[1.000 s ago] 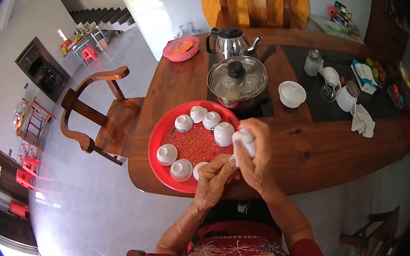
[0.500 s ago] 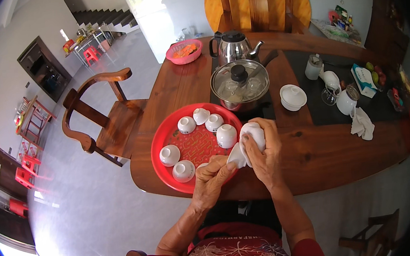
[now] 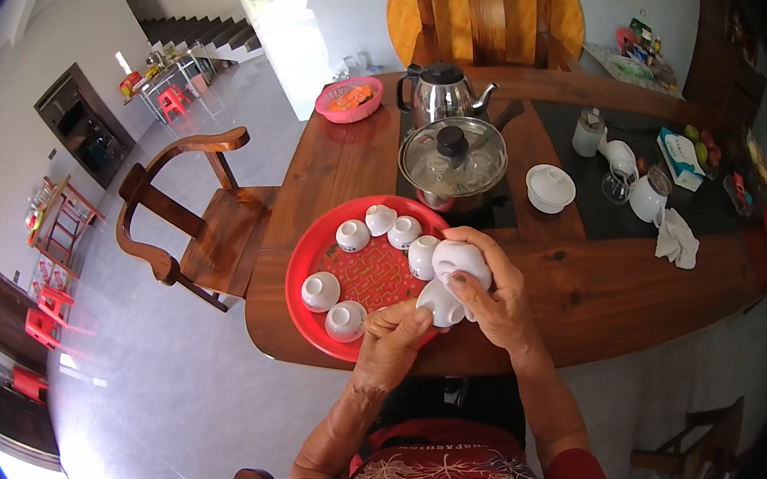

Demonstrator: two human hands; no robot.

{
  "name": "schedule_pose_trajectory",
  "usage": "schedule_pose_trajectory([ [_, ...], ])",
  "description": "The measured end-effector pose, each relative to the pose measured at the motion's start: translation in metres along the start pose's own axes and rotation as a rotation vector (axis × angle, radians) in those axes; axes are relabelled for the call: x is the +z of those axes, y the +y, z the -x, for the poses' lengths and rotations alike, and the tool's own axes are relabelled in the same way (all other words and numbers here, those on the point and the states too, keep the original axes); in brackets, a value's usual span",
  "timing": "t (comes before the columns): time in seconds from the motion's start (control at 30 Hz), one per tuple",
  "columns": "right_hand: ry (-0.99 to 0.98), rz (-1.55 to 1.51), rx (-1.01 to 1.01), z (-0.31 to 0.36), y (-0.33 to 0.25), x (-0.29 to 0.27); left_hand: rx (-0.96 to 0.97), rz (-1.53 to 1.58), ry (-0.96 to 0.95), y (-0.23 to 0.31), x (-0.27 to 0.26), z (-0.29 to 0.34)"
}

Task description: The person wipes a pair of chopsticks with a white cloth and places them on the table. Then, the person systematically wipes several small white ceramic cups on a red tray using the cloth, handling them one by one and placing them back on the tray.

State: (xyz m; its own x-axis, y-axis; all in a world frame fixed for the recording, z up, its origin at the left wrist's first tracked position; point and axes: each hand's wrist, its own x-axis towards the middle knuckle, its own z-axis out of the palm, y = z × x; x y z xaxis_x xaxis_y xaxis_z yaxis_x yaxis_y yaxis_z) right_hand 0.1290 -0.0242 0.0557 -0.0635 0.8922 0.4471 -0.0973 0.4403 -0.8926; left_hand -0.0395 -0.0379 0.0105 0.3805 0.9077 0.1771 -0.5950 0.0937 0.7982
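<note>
Near the right front rim of a round red tray [image 3: 295,248], my two hands meet. My left hand [image 3: 387,336] pinches a small white cup [image 3: 439,304] by its edge, with the cup tilted. A bunched white cloth [image 3: 460,262] is gripped in my right hand [image 3: 498,307], pressed against the cup. Several small white cups stand on the tray, among them one cup [image 3: 320,291] at the left and another [image 3: 346,321] at the front. The cup [image 3: 423,256] nearest my right hand is partly covered by the cloth.
Behind the tray sit a glass-lidded pot [image 3: 453,161] and a steel kettle [image 3: 443,95]. A pink basket [image 3: 350,101] is at the far left of the table. To the right are a lidded white bowl [image 3: 550,188], a glass pitcher [image 3: 649,193], a crumpled cloth [image 3: 676,239] and a tissue pack [image 3: 680,158].
The cloth in my right hand has shifted slightly left and down over the cup. My left hand keeps its pinch, and the cup's wider face now shows more.
</note>
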Motion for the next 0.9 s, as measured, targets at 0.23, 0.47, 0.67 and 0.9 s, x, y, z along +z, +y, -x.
schedule_pose_trajectory([
  [0.23, 0.231, 0.381, -0.4, 0.022, 0.026, 0.021, -0.096, 0.463, 0.167, -0.001, 0.011, -0.01],
  [0.47, 0.159, 0.546, -0.541, 0.015, 0.016, 0.02, -0.037, 0.373, 0.116, -0.005, 0.009, -0.009],
  [0.67, 0.141, 0.101, -0.178, 0.003, 0.008, 0.015, 0.001, 0.195, 0.126, -0.007, 0.009, -0.002],
  [0.9, 0.055, 0.777, -0.564, 0.008, 0.01, 0.029, -0.07, 0.161, 0.209, -0.014, 0.007, -0.005],
])
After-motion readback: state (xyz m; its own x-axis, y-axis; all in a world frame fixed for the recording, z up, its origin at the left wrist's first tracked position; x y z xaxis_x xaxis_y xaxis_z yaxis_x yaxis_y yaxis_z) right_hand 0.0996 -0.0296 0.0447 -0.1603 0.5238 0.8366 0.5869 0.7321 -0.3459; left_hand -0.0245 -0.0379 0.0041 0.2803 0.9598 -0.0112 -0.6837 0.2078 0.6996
